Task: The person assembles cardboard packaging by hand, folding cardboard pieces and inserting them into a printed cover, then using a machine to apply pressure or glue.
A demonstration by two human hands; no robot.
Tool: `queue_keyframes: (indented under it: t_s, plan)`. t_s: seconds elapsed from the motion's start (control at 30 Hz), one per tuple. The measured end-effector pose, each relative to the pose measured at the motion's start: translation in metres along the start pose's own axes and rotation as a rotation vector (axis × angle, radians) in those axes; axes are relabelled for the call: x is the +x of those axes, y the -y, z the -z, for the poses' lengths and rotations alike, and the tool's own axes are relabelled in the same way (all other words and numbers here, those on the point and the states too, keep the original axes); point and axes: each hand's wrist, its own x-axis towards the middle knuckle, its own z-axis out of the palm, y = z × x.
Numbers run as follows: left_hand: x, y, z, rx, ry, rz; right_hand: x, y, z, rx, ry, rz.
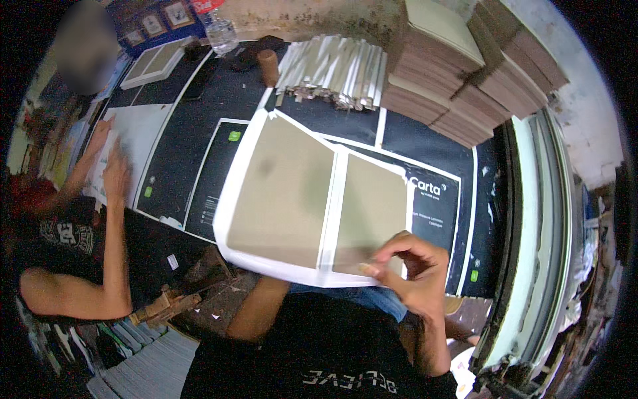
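In front of me lies a book cover blank (pixel 282 193): two tan boards side by side, a white strip between them and a white border around them. The border at its near edge is smeared by motion. My right hand (pixel 419 263) is at that near edge, right of the white strip, with thumb and forefinger pinched together on the cover's margin. My left forearm (pixel 261 309) runs up beneath the cover's near edge. The cover hides my left hand, so its fingers do not show.
Black printed sheets (pixel 176 166) cover the table. Toward the back are a bundle of white and grey strips (pixel 332 70), a brown cylinder (pixel 268 66) and tall stacks of boards (pixel 442 66). At left, a co-worker's hands (pixel 116 169) rest on a white sheet (pixel 143 133). A clear bottle (pixel 222 36) stands behind.
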Motion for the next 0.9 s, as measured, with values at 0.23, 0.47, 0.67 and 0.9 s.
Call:
queue_keyframes:
  t_s: [0.23, 0.47, 0.67, 0.9]
  plan:
    - [0.02, -0.037, 0.047, 0.004, -0.001, -0.276, 0.012, -0.064, 0.032, -0.155, -0.172, 0.005]
    - [0.037, -0.1, 0.119, 0.055, -0.122, -0.59, 0.02, -0.098, 0.053, -0.431, -0.197, -0.033]
    - [0.0, -0.149, 0.126, -0.106, -0.24, -0.488, 0.029, -0.1, 0.036, -0.709, -0.147, 0.108]
    - [-0.02, -0.167, 0.158, 0.629, -0.396, -0.448, 0.031, -0.122, 0.027, -0.941, -0.138, 0.189]
